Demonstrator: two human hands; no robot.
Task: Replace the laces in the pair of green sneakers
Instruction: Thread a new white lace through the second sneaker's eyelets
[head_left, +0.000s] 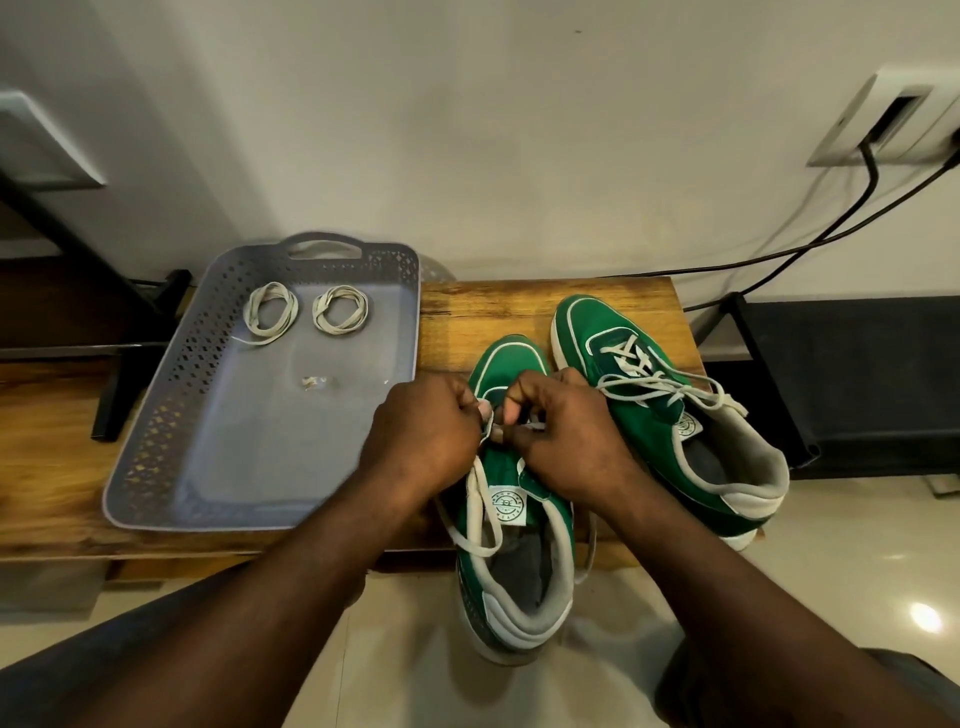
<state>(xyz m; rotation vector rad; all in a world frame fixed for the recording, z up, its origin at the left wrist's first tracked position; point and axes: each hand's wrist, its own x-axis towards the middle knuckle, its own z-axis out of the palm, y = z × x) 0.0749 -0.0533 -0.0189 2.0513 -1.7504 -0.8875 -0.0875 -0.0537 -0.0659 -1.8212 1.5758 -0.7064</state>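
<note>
Two green sneakers stand on a low wooden table (519, 301). The near sneaker (524, 561) hangs partly over the table's front edge; its white lace (475, 514) trails loose down its left side. My left hand (426, 431) and my right hand (561, 431) meet over its eyelets, each pinching the lace with curled fingers. The far sneaker (675, 415) lies to the right, still laced, with a loose white bow (670, 389). Two coiled off-white laces, one (271, 312) beside the other (340, 309), lie in a grey tray.
The grey perforated tray (171, 415) with a handle takes up the table's left half; a small scrap (314, 382) lies in it. Black cables (831, 234) run from a wall socket (893, 124) at the upper right. A black stand (831, 374) is on the right.
</note>
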